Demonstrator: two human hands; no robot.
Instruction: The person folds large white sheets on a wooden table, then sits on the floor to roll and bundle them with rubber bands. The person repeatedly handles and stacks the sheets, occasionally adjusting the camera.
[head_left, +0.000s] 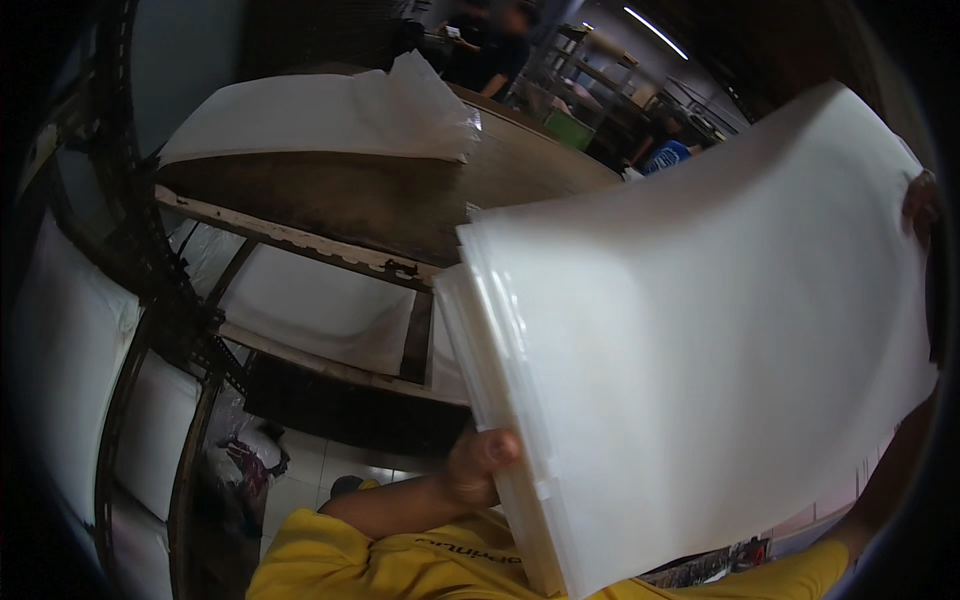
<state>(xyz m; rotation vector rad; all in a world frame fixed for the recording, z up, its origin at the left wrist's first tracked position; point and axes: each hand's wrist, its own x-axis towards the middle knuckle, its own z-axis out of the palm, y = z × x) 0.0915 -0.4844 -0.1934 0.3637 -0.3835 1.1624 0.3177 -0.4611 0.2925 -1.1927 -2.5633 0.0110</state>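
A large, thick stack of white sheets (700, 330) fills the right half of the head view, bowed and tilted in front of my chest. Along its left side the layered edges look clear and glossy, like plastic. My left hand (484, 464) is closed on that left edge, thumb on the near face and the other fingers hidden behind. At the far right edge my right hand (919, 208) grips the stack, its fingers partly showing. On the wooden shelf top ahead lies another pile of white sheets (320, 115), its right end curled up.
A wooden shelf unit (330, 195) stands ahead, with white sheets (315, 305) on its lower level. A side rack at left holds further white stacks (75, 350). Crumpled plastic bags (250, 450) lie low near the tiled floor (300, 470). People (490, 50) stand at the back.
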